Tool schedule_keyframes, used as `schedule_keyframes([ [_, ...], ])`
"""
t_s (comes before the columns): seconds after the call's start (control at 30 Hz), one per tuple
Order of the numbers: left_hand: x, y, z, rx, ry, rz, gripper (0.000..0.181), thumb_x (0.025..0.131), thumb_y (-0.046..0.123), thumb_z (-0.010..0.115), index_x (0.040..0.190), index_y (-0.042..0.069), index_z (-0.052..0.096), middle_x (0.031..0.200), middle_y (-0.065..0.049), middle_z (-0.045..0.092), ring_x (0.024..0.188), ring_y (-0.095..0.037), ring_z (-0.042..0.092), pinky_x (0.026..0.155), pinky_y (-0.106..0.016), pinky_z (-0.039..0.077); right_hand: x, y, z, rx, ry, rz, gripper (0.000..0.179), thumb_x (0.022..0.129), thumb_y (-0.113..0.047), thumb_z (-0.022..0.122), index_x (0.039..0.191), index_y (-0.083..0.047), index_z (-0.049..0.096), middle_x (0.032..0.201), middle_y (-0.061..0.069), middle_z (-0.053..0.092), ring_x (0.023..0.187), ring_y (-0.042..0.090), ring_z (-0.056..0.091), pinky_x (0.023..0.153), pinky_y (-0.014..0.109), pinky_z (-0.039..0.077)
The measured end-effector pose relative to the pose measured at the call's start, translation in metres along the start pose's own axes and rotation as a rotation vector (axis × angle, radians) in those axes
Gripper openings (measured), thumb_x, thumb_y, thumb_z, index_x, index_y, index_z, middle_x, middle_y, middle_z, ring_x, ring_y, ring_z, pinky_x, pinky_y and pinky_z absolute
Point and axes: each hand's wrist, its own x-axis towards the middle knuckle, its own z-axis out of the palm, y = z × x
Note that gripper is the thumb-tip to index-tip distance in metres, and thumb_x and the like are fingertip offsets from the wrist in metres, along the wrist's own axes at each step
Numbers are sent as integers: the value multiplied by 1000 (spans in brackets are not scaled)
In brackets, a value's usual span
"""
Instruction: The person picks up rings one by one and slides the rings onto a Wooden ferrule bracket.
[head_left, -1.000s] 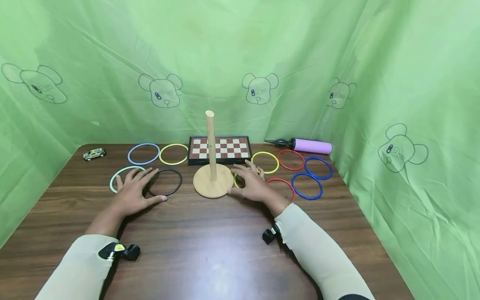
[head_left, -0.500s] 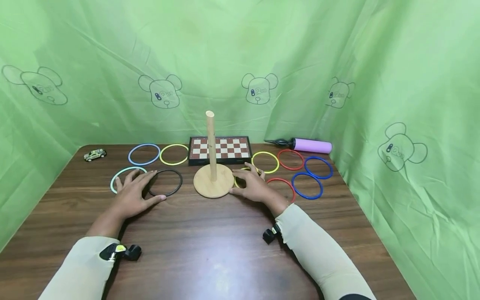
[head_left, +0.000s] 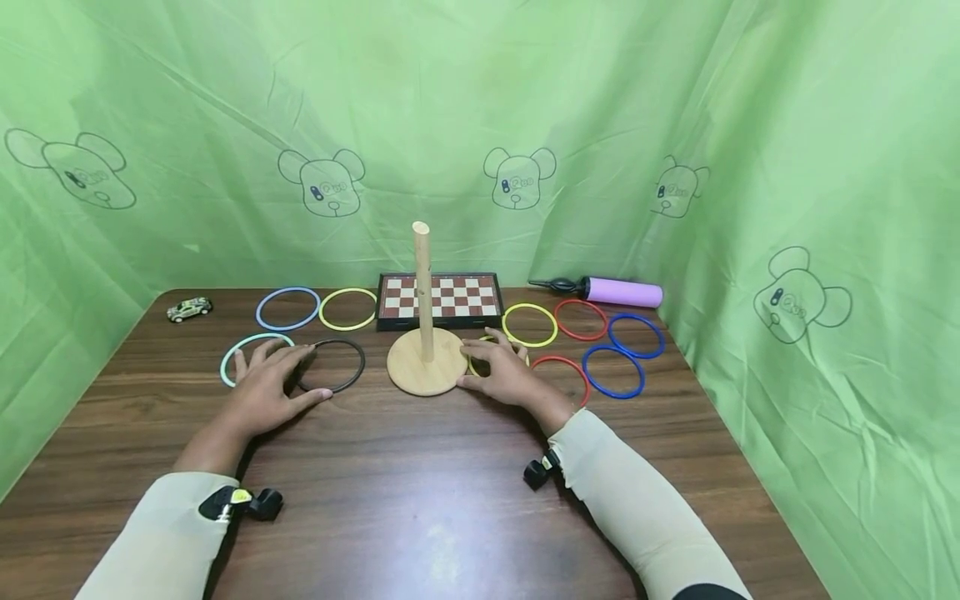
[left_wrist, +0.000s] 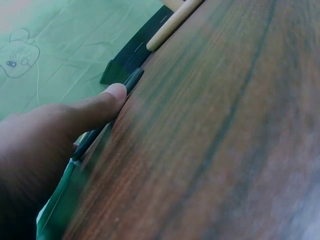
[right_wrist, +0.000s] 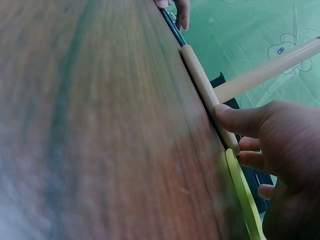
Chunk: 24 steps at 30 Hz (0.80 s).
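Note:
A wooden peg stand, with an upright post (head_left: 423, 283) on a round base (head_left: 411, 371), stands mid-table. My right hand (head_left: 504, 372) touches the base's right edge with thumb and fingertips, overlapping a yellow ring (head_left: 474, 367) beside it. In the right wrist view the thumb (right_wrist: 240, 119) lies on the base's rim, the fingers spread on its far side. To the left, my left hand (head_left: 266, 390) rests with fingers spread at the left side of a black ring (head_left: 363, 367), its thumb at the near edge. That hand partly covers a light-green ring (head_left: 225, 360).
Behind the stand lies a chessboard (head_left: 453, 294). Blue (head_left: 257, 311) and yellow (head_left: 322, 308) rings lie back left near a toy car (head_left: 190, 309). At right are yellow (head_left: 555, 325), red (head_left: 582, 302) and blue (head_left: 642, 379) rings and a purple hand pump (head_left: 622, 292).
The fingers of my right hand have drawn slightly nearer, showing more of the yellow ring beside the base. My left hand and the stand keep their places.

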Motion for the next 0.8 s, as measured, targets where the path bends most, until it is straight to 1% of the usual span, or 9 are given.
schedule_keyframes([
  [0.17, 0, 1, 0, 7, 71, 32, 81, 87, 55, 89, 147, 6, 66, 149, -28, 61, 145, -54, 41, 119, -89, 12, 0, 0, 0, 5, 7, -2, 64, 97, -37, 86, 153, -12, 65, 166, 3, 57, 168, 40, 21, 122, 71, 15],
  [0.3, -1, 0, 0, -33, 126, 43, 76, 84, 51, 92, 139, 3, 71, 144, -28, 62, 140, -51, 46, 120, -86, 16, -1, 0, 0, 7, -3, 4, 65, 97, -38, 85, 154, -13, 65, 167, 3, 57, 169, 40, 21, 122, 70, 15],
  [0.5, 2, 1, 2, -108, 269, 122, 68, 76, 37, 98, 127, -4, 77, 136, -27, 69, 130, -48, 58, 117, -78, 28, -2, -1, 0, 13, -1, 18, 65, 97, -37, 86, 153, -14, 65, 167, 1, 56, 169, 38, 21, 122, 70, 15],
  [0.6, 2, 3, 1, -148, 315, 137, 71, 72, 33, 100, 126, -7, 77, 135, -28, 70, 129, -49, 59, 117, -80, 29, -2, -1, 0, 12, 1, 24, 64, 97, -38, 86, 153, -14, 65, 167, 0, 56, 168, 38, 22, 122, 71, 15],
  [0.67, 2, 3, 1, -168, 339, 140, 74, 71, 36, 100, 126, -8, 76, 135, -28, 70, 129, -50, 60, 118, -82, 28, -2, -1, 1, 12, 0, 28, 64, 97, -38, 86, 153, -15, 66, 167, 0, 56, 168, 38, 22, 122, 71, 15],
  [0.8, 3, 5, -1, -203, 409, 169, 76, 67, 33, 102, 124, -10, 77, 132, -31, 71, 127, -56, 60, 117, -86, 28, -1, -1, 2, 9, -7, 31, 64, 97, -38, 85, 154, -16, 65, 167, -1, 55, 169, 38, 21, 123, 71, 14],
])
